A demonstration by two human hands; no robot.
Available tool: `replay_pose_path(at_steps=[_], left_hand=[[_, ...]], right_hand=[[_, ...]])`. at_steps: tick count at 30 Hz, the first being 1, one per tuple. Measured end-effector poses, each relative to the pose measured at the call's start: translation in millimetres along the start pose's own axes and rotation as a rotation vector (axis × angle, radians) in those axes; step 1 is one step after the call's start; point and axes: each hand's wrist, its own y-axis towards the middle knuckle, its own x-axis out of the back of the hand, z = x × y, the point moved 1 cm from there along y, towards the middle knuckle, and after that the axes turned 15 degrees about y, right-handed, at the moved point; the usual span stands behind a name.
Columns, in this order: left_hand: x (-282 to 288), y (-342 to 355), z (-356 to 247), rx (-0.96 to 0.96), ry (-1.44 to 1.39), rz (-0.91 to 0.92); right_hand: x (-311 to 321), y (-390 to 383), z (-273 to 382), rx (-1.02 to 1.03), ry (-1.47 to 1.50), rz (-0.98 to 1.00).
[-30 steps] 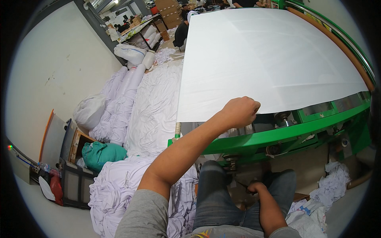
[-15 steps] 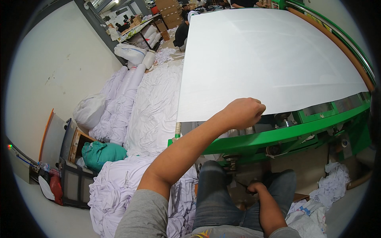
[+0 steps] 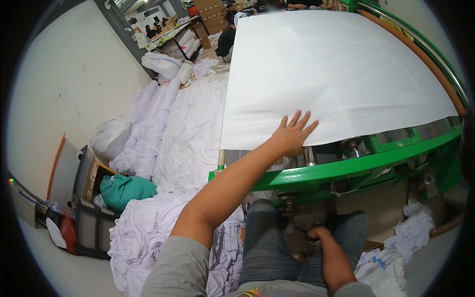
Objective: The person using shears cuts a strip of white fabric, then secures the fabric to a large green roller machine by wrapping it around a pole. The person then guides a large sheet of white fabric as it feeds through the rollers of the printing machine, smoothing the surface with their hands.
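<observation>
Left hand (image 3: 292, 134) is flat with fingers spread, palm pressing on the near edge of the white fabric sheet (image 3: 336, 74); grasping nothing, just resting on the cloth where it overhangs the rollers (image 3: 309, 156); sheet lies smooth and fully spread across the machine bed, near edge hanging over the green machine frame (image 3: 366, 166); judging by that, the spread looks mostly done, what's left is at the near edge by the rollers; can't say more from one view.

Right hand (image 3: 316, 233) is down low between the knees, fingers curled near something dark; whether it grips anything, cannot tell; too small and shadowed.

Room, left to right: pale wall (image 3: 64, 84) far left; a black crate (image 3: 91, 225) with red and white items at its foot; a teal cloth bundle (image 3: 123, 190) on top; heaps of white fabric (image 3: 163, 138) run from the floor near the person up toward the back; stuffed white sacks (image 3: 161, 64) behind them; tables and cartons far back, other people there, too small to detail; then the sheet on the machine, with an orange-brown rail (image 3: 420, 59) along its right side; white scraps (image 3: 410, 232) on the floor at lower right.
</observation>
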Motion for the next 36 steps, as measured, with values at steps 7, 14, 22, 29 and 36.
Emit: replay_pose_path(at_steps=[7, 14, 22, 29, 36], left_hand=[[15, -8, -16, -0.042, -0.147, 0.208], [19, -14, -2, -0.096, -0.23, 0.247], [79, -42, 106, -0.276, -1.77, -0.276], [92, -15, 97, -0.022, -1.323, -0.316], [18, -16, 16, -0.108, -0.054, -0.021]], right_hand=[[5, -19, 12, -0.054, 0.095, 0.004], [-5, -1, 9, -0.104, 0.101, 0.086], [10, -48, 50, -0.05, -0.003, 0.019], [2, -19, 4, -0.068, 0.089, 0.054], [7, 8, -26, -0.055, 0.103, 0.0]])
